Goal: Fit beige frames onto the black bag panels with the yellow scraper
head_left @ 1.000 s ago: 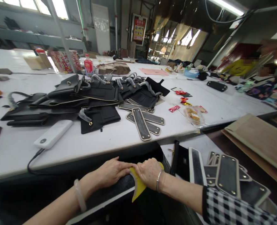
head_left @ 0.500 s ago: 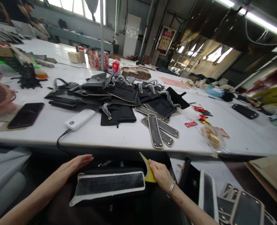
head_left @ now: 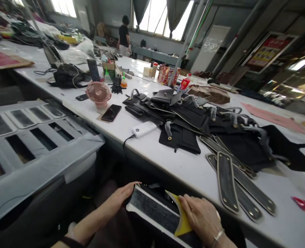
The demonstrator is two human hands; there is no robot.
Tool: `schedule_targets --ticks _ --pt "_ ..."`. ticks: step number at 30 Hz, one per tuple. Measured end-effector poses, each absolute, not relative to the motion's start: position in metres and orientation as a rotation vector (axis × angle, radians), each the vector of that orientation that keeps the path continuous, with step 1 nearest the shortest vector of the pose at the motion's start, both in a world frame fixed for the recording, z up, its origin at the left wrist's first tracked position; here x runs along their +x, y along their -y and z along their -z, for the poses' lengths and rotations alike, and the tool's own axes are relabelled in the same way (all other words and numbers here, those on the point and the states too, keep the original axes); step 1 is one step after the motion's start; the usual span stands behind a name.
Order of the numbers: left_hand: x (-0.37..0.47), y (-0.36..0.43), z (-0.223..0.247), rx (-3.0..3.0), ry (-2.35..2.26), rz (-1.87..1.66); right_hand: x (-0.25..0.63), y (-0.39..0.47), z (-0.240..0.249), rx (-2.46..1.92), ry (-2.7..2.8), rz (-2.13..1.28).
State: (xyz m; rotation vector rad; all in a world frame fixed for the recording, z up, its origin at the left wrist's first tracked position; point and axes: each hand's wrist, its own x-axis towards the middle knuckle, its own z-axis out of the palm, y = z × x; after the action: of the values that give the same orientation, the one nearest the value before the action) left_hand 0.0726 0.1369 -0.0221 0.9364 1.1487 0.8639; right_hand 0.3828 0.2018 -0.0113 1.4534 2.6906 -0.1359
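Note:
A black bag point(head_left: 165, 199) lies low in front of me, its long dark panel edged in white and facing up. At its left end, my left hand point(head_left: 123, 198) holds the corner, fingers along the far edge and thumb hidden. My right hand point(head_left: 202, 215) is closed on a bent yellow sheet point(head_left: 185, 220), pinched between thumb and fingers. That sheet stands against the right end of the panel. Beyond the right hand, dark strips with pale edging and brass studs point(head_left: 227, 182) lie overlapping on the table. More black bags point(head_left: 180, 137) with plastic-wrapped handles are heaped behind them.
A white table point(head_left: 147, 162) runs across, its front edge just beyond my hands. On it are a white power bank point(head_left: 144, 129) with a cable, a phone point(head_left: 111, 113) and a pink fan point(head_left: 98, 93). Left, a grey slotted rack point(head_left: 72, 148) stands close. A person point(head_left: 124, 36) is far back.
My view has turned left, bringing the slotted rack into sight. My left hand has moved from above the bag's left end onto its corner. The right hand still holds the yellow sheet.

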Motion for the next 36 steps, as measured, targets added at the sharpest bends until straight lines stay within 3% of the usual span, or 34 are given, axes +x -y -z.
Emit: schedule_targets --ticks 19,26,36 --pt "0.079 -0.136 0.032 0.928 -1.274 -0.96 0.228 -0.275 -0.011 0.729 -3.023 0.083" --pt "0.093 -0.126 0.051 0.632 -1.354 -1.136 0.209 -0.299 -0.011 0.252 -3.088 0.104" --pt "0.097 -0.123 0.039 0.72 -1.383 -1.222 0.199 -0.313 -0.007 -0.11 -3.089 0.127"
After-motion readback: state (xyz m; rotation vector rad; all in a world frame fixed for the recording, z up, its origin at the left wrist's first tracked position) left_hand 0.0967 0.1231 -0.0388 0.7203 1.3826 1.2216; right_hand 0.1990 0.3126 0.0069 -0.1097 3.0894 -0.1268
